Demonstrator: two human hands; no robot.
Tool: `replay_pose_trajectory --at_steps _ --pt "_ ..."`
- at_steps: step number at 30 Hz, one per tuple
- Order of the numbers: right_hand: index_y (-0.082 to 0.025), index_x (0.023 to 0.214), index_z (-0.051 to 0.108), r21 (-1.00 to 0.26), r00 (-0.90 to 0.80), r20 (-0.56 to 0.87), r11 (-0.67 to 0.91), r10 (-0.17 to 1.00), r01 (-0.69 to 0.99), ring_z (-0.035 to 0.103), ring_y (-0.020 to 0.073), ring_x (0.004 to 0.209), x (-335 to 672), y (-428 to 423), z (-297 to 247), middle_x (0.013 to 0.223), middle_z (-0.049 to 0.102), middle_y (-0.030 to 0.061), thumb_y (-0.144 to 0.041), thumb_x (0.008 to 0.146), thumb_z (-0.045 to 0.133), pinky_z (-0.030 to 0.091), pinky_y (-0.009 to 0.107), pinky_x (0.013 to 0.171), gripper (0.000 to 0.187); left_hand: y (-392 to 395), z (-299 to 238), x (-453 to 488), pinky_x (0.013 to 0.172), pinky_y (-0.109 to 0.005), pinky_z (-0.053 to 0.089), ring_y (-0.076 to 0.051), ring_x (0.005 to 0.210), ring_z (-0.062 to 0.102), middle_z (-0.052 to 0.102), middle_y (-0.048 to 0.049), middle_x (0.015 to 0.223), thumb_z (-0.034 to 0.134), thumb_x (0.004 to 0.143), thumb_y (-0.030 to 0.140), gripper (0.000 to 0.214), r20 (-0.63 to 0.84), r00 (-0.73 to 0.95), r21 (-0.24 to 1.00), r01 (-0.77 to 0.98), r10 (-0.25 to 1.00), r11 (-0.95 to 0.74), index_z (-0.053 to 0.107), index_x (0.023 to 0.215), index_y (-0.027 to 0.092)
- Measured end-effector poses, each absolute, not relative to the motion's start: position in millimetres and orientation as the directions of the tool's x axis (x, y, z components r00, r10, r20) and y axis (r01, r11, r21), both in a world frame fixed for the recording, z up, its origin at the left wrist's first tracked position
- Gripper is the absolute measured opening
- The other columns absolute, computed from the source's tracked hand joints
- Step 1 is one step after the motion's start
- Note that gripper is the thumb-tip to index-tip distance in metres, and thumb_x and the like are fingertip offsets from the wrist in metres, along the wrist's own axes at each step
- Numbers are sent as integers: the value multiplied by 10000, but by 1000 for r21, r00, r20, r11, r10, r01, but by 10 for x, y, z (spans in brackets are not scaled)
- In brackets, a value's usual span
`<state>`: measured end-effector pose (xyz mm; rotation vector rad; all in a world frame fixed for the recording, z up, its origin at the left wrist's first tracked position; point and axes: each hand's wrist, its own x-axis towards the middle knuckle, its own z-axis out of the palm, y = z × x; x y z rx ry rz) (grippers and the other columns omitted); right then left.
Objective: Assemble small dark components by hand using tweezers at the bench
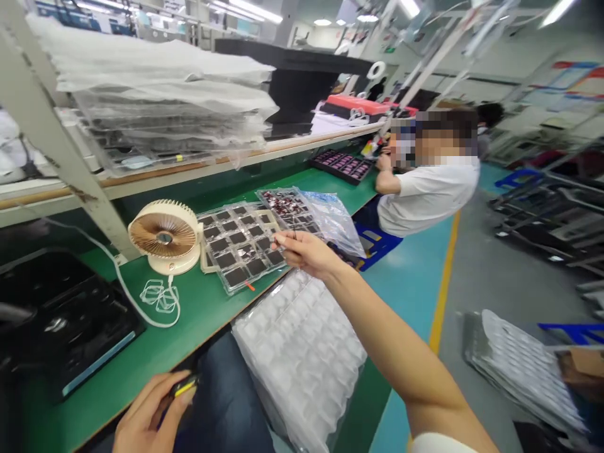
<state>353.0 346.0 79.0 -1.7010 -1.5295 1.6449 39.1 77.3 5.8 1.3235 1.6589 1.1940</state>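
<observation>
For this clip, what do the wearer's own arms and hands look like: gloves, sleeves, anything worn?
Both hands are bare, with no gloves. The right hand leads into a long forearm that is uncovered up to a white short sleeve at the bottom edge of the frame. The left hand shows only to the wrist, so any sleeve there is out of view. No watch, rings or bands are visible.
</observation>
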Motion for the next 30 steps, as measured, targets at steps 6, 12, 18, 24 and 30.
replay_pose_trajectory --at_steps 6,12,18,24,30 --pt "-75 996 679 -748 -450 -635 -645 628 155 254 3 459 2534 2084 561 635 461 11 -700 823 786 155 186 461 657 756 382 375 814 -330 644 -248 1008 711 687 -115 1032 845 847 441 429 220 -299 830 557 929 -17 771 1204 216" --pt "-73 984 682 -691 -502 -662 -712 556 122 298 -17 473 1914 1436 463 851 650 88 -729 815 775 180 181 443 684 730 266 130 937 -237 595 -108 1032 677 686 -83 1086 761 820 -77 431 466 -214 754 603 859 -259 690 1204 107" --pt "-81 935 610 -650 -484 -687 -756 543 75 312 0 458 1669 1351 427 891 667 100 -726 782 796 190 189 437 688 597 178 -27 946 -339 607 -163 1088 653 670 -120 1129 758 780 -128 493 485 -172 711 648 857 -273 696 1222 83" --pt "-100 904 639 -611 -398 -742 -789 540 69 317 40 469 1470 1204 325 600 461 17 -784 704 816 220 200 459 735 525 79 -100 937 -361 600 -194 1091 648 666 -140 1104 784 750 -122 523 542 -145 624 729 828 -281 697 1234 57" --pt "-113 911 667 -721 -344 -686 -660 641 210 371 61 579 1372 1059 264 677 496 63 -808 839 686 264 210 514 699 461 -60 -180 939 -376 597 -210 1100 642 657 -136 1117 777 757 -114 531 559 -152 584 770 815 -257 693 1248 70"
